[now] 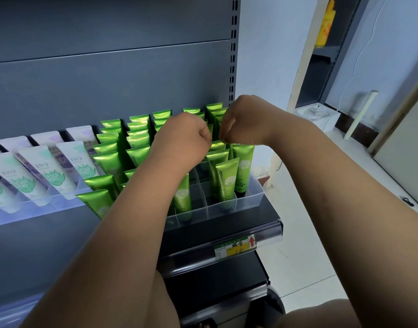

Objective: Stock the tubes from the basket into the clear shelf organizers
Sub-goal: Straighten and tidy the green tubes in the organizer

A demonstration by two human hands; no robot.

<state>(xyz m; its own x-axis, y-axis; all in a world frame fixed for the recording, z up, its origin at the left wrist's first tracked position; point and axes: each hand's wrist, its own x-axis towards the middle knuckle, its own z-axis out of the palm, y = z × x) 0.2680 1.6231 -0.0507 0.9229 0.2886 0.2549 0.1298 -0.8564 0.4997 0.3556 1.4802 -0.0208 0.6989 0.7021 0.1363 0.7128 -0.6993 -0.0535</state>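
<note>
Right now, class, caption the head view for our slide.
Left hand and right hand, curled, close together above green tubes standing in a clear organizer.

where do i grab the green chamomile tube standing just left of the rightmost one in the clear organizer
Take the green plastic tube by its flat crimped top edge, coming straight down from above and pinching across its broad faces. It stands upright in a compartment of the clear plastic organizer, so the compartment walls and the neighbouring green tube block its sides.

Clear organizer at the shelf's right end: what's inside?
Green tubes stand in the organizer cells; some front cells hold nothing. The left hand and right hand cover its middle rows.
</note>
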